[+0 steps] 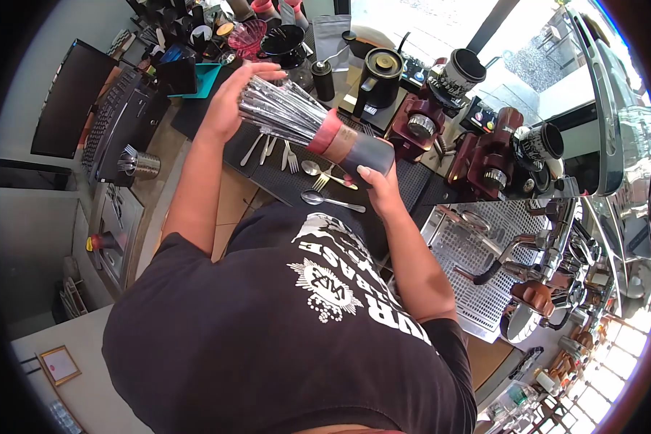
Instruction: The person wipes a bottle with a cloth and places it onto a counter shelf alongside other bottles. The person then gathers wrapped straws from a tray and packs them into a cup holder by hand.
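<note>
A dark cylindrical container [371, 155] with a brown band and a pink rim lies tilted in front of my chest, its mouth toward the upper left. Long thin wrapped sticks, which look like straws [286, 112], fan out of it. My right hand [380, 186] grips the container near its base, thumb on the side. At the straws' free ends is my left hand [231, 101], fingers stretched out and palm beside the tips; whether it touches them I cannot tell. Below the container, forks [291, 159] and spoons [333, 201] lie on a black mat [271, 179].
Beyond the mat stand a black kettle [380, 76] and dark red grinders [419, 124]. An espresso machine [535, 253] is at right. To the left are a keyboard [107, 119], a monitor [72, 98] and a metal cup of cutlery [146, 166].
</note>
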`<state>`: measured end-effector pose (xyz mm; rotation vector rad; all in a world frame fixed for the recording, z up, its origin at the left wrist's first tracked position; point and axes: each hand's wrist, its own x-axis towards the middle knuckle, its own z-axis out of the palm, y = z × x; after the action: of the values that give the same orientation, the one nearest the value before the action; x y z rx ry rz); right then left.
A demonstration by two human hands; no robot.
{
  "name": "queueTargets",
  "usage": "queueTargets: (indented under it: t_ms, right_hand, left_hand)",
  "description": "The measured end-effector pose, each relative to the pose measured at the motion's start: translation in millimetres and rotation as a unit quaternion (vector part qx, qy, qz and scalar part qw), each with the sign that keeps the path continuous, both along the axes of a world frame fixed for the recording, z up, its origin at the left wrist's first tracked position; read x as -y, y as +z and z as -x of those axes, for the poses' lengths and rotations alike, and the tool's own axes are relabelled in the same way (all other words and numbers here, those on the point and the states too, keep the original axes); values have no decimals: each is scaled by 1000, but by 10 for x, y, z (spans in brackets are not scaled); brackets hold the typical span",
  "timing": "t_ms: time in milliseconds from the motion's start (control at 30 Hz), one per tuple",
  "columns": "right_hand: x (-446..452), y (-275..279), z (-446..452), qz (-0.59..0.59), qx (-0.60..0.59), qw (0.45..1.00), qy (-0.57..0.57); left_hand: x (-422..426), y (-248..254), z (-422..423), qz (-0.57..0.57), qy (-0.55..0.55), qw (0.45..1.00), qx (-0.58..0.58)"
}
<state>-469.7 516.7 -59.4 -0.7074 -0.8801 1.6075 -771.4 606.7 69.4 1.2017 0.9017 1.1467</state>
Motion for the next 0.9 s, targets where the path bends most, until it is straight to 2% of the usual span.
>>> queueTargets:
  t_ms: [33, 100, 167, 267, 300, 333, 367, 400, 467, 500, 533, 567, 600, 633, 700, 733, 767, 867, 900]
  right_hand:
    - [-19, -5, -17, 30, -34, 998, 32]
    - [-25, -41, -89, 95, -101, 985, 99]
    - [-9, -59, -84, 119, -183, 969, 118]
    - [-14, -59, -67, 136, -247, 948, 146]
    - [-5, 26, -60, 145, -264, 941, 156]
    - [3, 75, -56, 155, -281, 933, 165]
    - [0, 70, -49, 150, -301, 922, 194]
    - [7, 74, -37, 153, -289, 923, 205]
    - [36, 79, -26, 161, -264, 923, 228]
    - [38, 70, -32, 155, -272, 917, 245]
    - [52, 48, -18, 141, -228, 940, 211]
    - [64, 19, 12, 123, -184, 959, 177]
    - [58, 9, 26, 104, -140, 975, 140]
    - [42, 57, 24, 80, -140, 979, 121]
    - [77, 142, 121, 29, -75, 997, 1]
    - [83, 168, 153, 5, -40, 997, -60]
    - [59, 135, 118, -45, 66, 993, -85]
    - [94, 228, 159, -157, 210, 949, -177]
    - [87, 179, 183, -177, 220, 940, -193]
  left_hand:
    - [41, 59, -10, 32, -14, 997, 71]
    - [102, 240, -13, 9, -62, 983, 170]
    - [96, 281, -29, -8, -41, 967, 251]
    - [72, -264, -212, -54, 2, 963, 265]
    - [68, -411, -413, -113, -81, 964, 226]
    - [137, -739, -559, -106, -84, 957, 257]
    - [248, -493, -896, -160, -93, 969, 164]
    - [220, -524, -1063, -176, -113, 959, 191]
    - [158, -504, -1197, -149, -57, 964, 214]
    - [149, -459, -1174, -101, -38, 976, 188]
    - [141, -375, -1149, -55, -19, 985, 160]
    - [156, -219, -1226, -41, 20, 977, 207]
    - [126, -208, -1231, -25, 40, 980, 195]
    - [97, -209, -1233, -8, 58, 982, 181]
    - [65, -232, -1229, 24, 89, 987, 128]
    - [53, -259, -1232, 35, 98, 985, 141]
    - [53, -298, -1233, 48, 109, 981, 155]
    - [79, -337, -1187, 66, 111, 977, 168]
    - [115, -315, -1178, 73, 99, 976, 177]
